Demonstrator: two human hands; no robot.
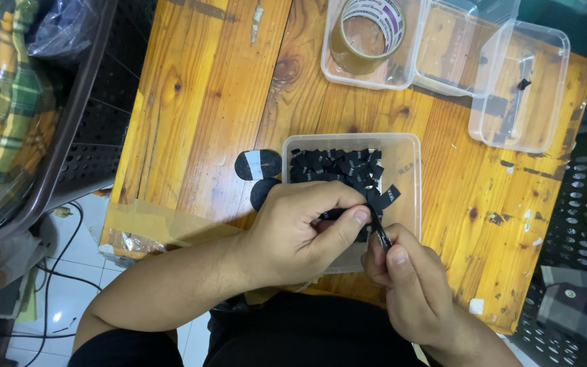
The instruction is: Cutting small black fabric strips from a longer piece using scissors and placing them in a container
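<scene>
Over a clear plastic box of several small black fabric labels, my left hand and my right hand meet. Both pinch the same black label strip, which sticks up between their thumbs. Just left of the box lie two black oval patches, one with a white stripe.
Three clear tubs stand along the far edge of the wooden table; the left one holds a roll of tape. A dark crate with plaid cloth is at the left. A perforated black surface is at the right.
</scene>
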